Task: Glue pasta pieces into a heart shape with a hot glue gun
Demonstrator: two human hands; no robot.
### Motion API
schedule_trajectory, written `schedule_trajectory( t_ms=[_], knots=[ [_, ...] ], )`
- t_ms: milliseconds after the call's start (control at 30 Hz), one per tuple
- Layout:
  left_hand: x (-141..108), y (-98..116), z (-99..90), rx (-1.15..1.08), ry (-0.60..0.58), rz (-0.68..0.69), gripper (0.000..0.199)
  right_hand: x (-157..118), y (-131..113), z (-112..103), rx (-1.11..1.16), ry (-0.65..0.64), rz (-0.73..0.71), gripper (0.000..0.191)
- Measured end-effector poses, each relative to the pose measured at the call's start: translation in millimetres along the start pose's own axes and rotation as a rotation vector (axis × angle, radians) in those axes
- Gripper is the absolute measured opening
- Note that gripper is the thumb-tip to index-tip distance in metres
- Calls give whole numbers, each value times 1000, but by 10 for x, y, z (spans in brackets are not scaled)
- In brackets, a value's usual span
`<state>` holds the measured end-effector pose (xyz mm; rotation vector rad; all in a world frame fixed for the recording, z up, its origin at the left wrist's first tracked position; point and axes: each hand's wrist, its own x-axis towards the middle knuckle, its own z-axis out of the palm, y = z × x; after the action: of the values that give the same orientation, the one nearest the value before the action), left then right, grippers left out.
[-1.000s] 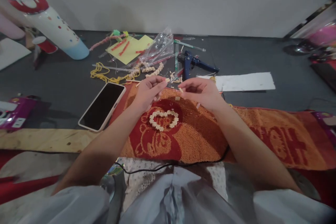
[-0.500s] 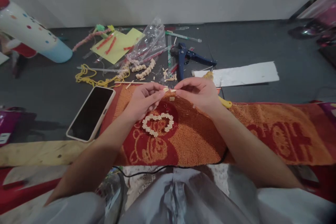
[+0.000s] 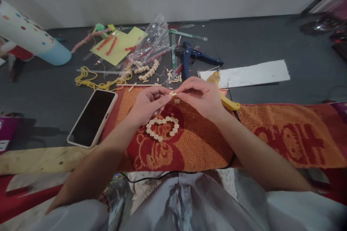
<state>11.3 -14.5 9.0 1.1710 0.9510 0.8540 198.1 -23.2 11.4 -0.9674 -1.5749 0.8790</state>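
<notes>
My left hand (image 3: 149,104) pinches a small pale wooden piece (image 3: 172,94) between thumb and fingertips. Closed in a pinch from the other side, my right hand (image 3: 204,97) holds another small piece against it; the two pieces meet and are hard to tell apart. Just below the fingertips a short pale piece (image 3: 177,101) lies on the orange and red towel (image 3: 206,144). A heart-shaped outline of small pale pieces (image 3: 175,130) rests on the towel below my left hand, with a gap at its lower right.
A phone (image 3: 92,117) lies at the left, near a dotted bottle (image 3: 40,39). Behind the hands are yellow string (image 3: 86,79), curved wooden strips (image 3: 150,72), a plastic bag (image 3: 154,39), a blue cutter (image 3: 187,59), a yellow-handled tool (image 3: 230,104) and a white strip (image 3: 255,74).
My right hand has moved left, bringing its small piece up to the one in my left hand. More of the yellow-handled tool shows. The view has shifted slightly.
</notes>
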Motion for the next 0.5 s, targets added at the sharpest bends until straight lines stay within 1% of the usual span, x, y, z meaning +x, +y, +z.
schedule_trajectory(
  t_ms=[100,233,367,500],
  knots=[
    [5,-18,-7,104,29,107,27,-15,14,31,-9,52,54,6],
    [-12,-17,13,349,155,371,18,-39,26,68,61,79,148,13],
    [-45,-37,15,590,242,609,16,-51,3,64,66,66,116,13],
    [-76,-50,-18,828,275,844,15,-54,-33,40,50,50,45,12]
  ],
)
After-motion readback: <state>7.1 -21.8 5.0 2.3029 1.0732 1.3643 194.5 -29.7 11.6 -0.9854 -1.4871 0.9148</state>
